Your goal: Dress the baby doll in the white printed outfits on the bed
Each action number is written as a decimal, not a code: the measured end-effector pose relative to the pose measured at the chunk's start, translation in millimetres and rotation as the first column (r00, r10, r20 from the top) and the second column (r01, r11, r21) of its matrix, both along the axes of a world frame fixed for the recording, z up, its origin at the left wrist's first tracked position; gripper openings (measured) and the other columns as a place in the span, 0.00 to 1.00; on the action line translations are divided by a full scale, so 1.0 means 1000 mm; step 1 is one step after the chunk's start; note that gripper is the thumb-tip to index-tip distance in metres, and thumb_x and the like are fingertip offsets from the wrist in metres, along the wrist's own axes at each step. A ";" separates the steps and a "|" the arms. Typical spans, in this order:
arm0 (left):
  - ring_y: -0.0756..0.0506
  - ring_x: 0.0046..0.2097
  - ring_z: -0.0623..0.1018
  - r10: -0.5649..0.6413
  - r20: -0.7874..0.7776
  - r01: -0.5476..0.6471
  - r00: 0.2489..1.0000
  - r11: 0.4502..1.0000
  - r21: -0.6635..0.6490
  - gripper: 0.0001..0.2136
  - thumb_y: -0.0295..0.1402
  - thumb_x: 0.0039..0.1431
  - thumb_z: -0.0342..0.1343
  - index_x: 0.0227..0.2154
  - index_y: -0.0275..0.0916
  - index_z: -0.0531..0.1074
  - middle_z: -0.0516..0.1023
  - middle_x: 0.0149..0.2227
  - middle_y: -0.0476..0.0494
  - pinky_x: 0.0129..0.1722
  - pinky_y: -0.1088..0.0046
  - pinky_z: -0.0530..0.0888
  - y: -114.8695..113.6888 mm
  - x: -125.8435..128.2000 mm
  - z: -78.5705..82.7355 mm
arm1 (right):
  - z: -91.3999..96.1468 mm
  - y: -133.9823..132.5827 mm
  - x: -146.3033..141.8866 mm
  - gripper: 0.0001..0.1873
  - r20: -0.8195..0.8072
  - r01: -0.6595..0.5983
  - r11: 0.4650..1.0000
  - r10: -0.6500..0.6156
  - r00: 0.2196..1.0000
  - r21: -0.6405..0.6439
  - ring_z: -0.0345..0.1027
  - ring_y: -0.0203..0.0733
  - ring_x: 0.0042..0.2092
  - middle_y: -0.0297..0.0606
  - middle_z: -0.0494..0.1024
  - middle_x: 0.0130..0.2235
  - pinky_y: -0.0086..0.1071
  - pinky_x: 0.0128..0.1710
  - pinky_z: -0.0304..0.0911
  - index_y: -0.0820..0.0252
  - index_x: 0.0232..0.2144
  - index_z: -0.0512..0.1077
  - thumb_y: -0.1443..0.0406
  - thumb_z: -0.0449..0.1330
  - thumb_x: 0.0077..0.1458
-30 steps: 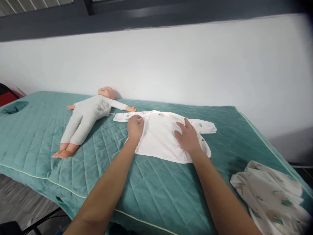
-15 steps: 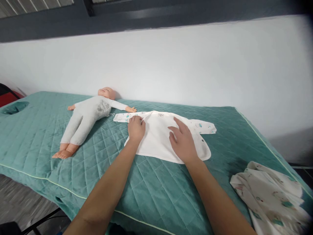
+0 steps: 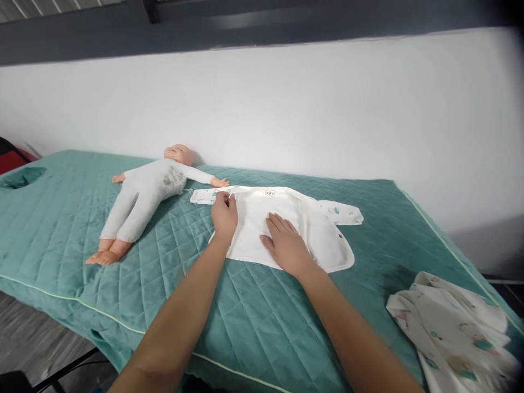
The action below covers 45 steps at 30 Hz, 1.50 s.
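A white baby shirt (image 3: 254, 240) lies spread on the green quilted cover, its printed sleeves stretched out to both sides and a small label at the neck. My left hand (image 3: 224, 219) is closed in a pinch on the shirt's left side, where the sleeve joins the body. Flat on the middle of the shirt rests my right hand (image 3: 287, 245), its fingers stretched out and holding nothing. Left of the shirt, a baby doll (image 3: 151, 183) in a white suit lies on its back, one hand near the left sleeve.
The green quilted cover (image 3: 254, 311) has a pale piped edge along the front. A crumpled printed cloth (image 3: 454, 327) lies at the near right corner. Behind the bed stands a white wall (image 3: 262, 109). At the far left, part of a red and black object (image 3: 12, 158) shows.
My right hand has moved left and down onto the shirt, its fingers now flat. My left hand has shifted slightly left and up. The shirt's left shoulder lies straighter.
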<state>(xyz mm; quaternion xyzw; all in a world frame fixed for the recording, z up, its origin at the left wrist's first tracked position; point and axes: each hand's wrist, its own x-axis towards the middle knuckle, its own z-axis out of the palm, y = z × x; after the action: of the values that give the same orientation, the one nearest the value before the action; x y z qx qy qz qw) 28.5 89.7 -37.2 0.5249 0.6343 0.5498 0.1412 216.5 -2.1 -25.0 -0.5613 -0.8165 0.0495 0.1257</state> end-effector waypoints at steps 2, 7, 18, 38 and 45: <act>0.48 0.30 0.71 -0.009 0.004 0.009 1.000 1.000 -0.014 0.06 0.37 0.65 0.52 0.34 0.42 0.65 0.71 0.28 0.51 0.33 0.72 0.64 0.000 0.000 0.000 | -0.002 0.006 -0.007 0.31 0.004 -0.008 1.000 0.008 1.000 0.013 0.47 0.53 0.72 0.52 0.56 0.71 0.47 0.71 0.44 0.73 0.66 0.60 0.57 0.45 0.70; 0.47 0.31 0.73 -0.020 -0.004 0.020 1.000 0.999 -0.029 0.08 0.39 0.66 0.51 0.34 0.42 0.67 0.73 0.29 0.50 0.34 0.72 0.66 -0.002 0.000 0.000 | -0.005 0.050 -0.036 0.28 -0.108 -0.075 0.996 0.080 0.991 0.055 0.51 0.54 0.71 0.55 0.59 0.70 0.46 0.70 0.46 0.71 0.63 0.64 0.59 0.51 0.67; 0.46 0.34 0.75 -0.073 -0.040 0.069 0.997 0.993 -0.092 0.09 0.39 0.66 0.51 0.34 0.41 0.70 0.77 0.32 0.47 0.36 0.70 0.69 0.001 0.001 -0.001 | -0.003 0.134 -0.071 0.16 -0.253 0.003 0.997 0.017 0.967 0.078 0.67 0.50 0.54 0.48 0.77 0.51 0.41 0.56 0.62 0.62 0.48 0.71 0.68 0.49 0.62; 0.43 0.46 0.76 -0.060 -0.063 0.067 0.996 0.991 0.117 0.07 0.31 0.65 0.48 0.42 0.40 0.70 0.77 0.42 0.40 0.51 0.64 0.72 -0.045 -0.006 0.014 | -0.004 0.060 -0.069 0.31 -0.005 -0.070 0.994 0.070 0.998 0.080 0.53 0.56 0.70 0.59 0.61 0.68 0.47 0.68 0.49 0.77 0.65 0.59 0.63 0.50 0.65; 0.43 0.45 0.76 -0.030 -0.101 0.045 0.994 0.986 0.158 0.07 0.32 0.66 0.48 0.38 0.43 0.71 0.77 0.40 0.42 0.49 0.62 0.73 -0.106 -0.051 0.014 | -0.001 -0.014 -0.058 0.30 -0.034 -0.030 0.999 0.032 0.999 0.042 0.50 0.55 0.72 0.55 0.58 0.70 0.51 0.68 0.52 0.73 0.66 0.61 0.58 0.45 0.69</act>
<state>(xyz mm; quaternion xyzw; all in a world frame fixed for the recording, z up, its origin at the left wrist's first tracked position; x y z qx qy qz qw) -22.8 -16.0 -23.4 0.5727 0.5843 0.5697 0.0778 158.4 -16.2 -26.1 -0.5449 -0.8237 0.0442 0.1506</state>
